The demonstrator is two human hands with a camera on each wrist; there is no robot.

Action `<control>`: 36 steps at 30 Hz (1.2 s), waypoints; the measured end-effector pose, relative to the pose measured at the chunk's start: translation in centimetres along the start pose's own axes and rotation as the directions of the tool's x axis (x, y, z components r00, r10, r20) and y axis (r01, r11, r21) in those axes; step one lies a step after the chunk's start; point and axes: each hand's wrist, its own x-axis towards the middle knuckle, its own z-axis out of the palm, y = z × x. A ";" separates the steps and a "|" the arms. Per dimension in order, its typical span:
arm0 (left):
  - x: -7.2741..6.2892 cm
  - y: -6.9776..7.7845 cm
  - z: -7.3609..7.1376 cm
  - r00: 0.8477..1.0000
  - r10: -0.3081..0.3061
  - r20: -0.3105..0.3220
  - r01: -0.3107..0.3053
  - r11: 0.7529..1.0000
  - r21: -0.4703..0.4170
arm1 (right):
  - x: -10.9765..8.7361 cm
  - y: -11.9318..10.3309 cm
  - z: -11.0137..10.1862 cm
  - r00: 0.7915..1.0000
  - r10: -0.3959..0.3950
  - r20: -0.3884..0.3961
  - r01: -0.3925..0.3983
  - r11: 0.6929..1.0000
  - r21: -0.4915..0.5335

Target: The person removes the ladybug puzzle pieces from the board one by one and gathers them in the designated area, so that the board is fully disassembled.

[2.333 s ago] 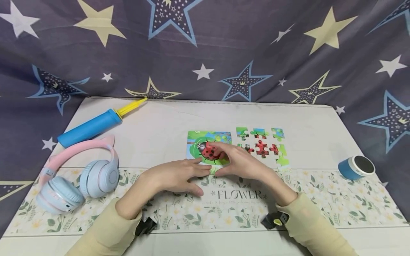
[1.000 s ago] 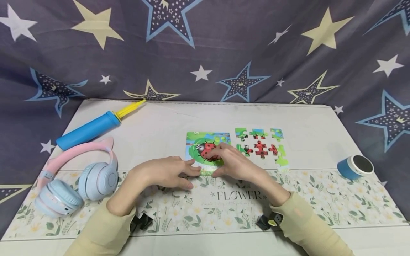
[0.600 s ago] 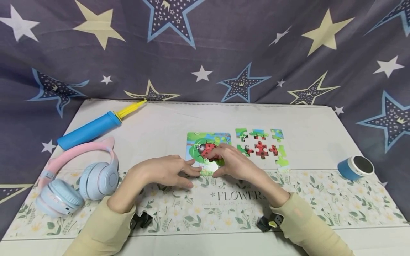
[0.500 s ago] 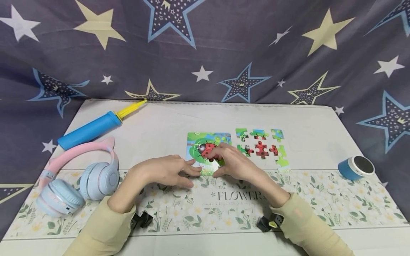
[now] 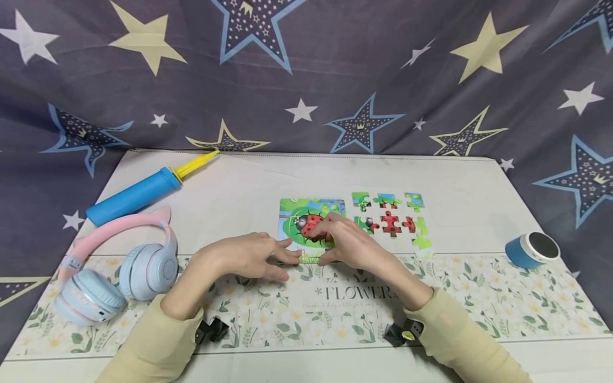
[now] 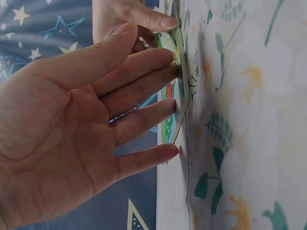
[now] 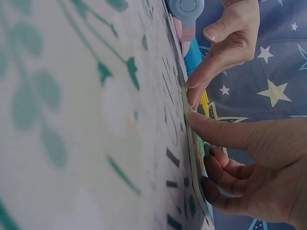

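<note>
A ladybug jigsaw puzzle (image 5: 290, 211) lies flat at the middle of the table. My left hand (image 5: 251, 255), palm down, has its fingers spread and nearly straight, fingertips at the puzzle's left front edge. In the left wrist view the left fingers (image 6: 144, 124) meet the puzzle's thin side. My right hand (image 5: 351, 242) grips the puzzle's right front part. Its bent fingers (image 7: 225, 175) reach over the surface while the thumb (image 7: 216, 132) presses the front edge. The puzzle's right front part is hidden under this hand. Several loose puzzle pieces (image 5: 391, 224) lie to its right.
Blue and pink cat-ear headphones (image 5: 148, 270) and a blue hand pump (image 5: 136, 196) with a yellow nozzle lie on the left. A small blue and white speaker (image 5: 522, 254) stands at the right. A flower-printed band crosses the white tabletop (image 5: 239, 181), before a starry curtain (image 5: 325, 64).
From 2.3 to 1.0 seconds ago my left hand draws back left, baring more of the puzzle's front, and my right hand shifts slightly left. Since then both hands stay nearly still.
</note>
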 end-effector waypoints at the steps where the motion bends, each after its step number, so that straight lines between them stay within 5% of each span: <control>1: 0.0 0.0 0.0 1.000 -0.001 0.000 0.001 1.000 0.000 | 0.0 0.1 0.0 1.000 -0.005 0.002 0.005 1.000 -0.002; 12: 0.1 0.1 0.0 1.000 0.003 0.008 -0.003 1.000 -0.006 | -2.7 3.3 -2.0 0.998 0.022 -0.053 -0.018 0.996 0.089; 24: -0.3 0.2 0.0 1.000 0.001 0.002 -0.001 1.000 -0.001 | -8.8 9.9 -4.4 0.990 0.001 -0.142 -0.002 1.000 -0.011; 36: -0.4 0.1 0.1 1.000 0.004 -0.002 -0.004 1.000 -0.008 | -10.8 12.3 -4.9 0.989 0.012 -0.145 -0.017 0.999 -0.032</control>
